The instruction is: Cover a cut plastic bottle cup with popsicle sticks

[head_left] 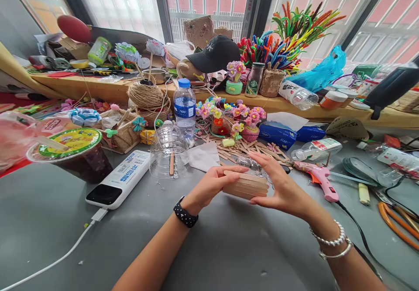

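Observation:
My left hand (209, 186) is closed on a row of wooden craft sticks (245, 186), lying side by side, thumb along their top edge. A clear plastic bottle piece (250, 163) shows just behind them; whether the sticks are fixed to it is hidden. Around the right end of the row, my right hand (281, 186) has its thumb and fingers spread wide, the thumb tip at the lower edge. Loose craft sticks (222, 151) lie scattered beyond both hands. To the right rests a pink glue gun (319, 177).
Left of the hands stand a cut clear bottle (168, 151), a white power bank (122, 179) with a cable and a lidded drink cup (72, 151). A water bottle (185, 109) stands behind. Orange-handled scissors (397, 225) and a glue stick (364, 194) lie right.

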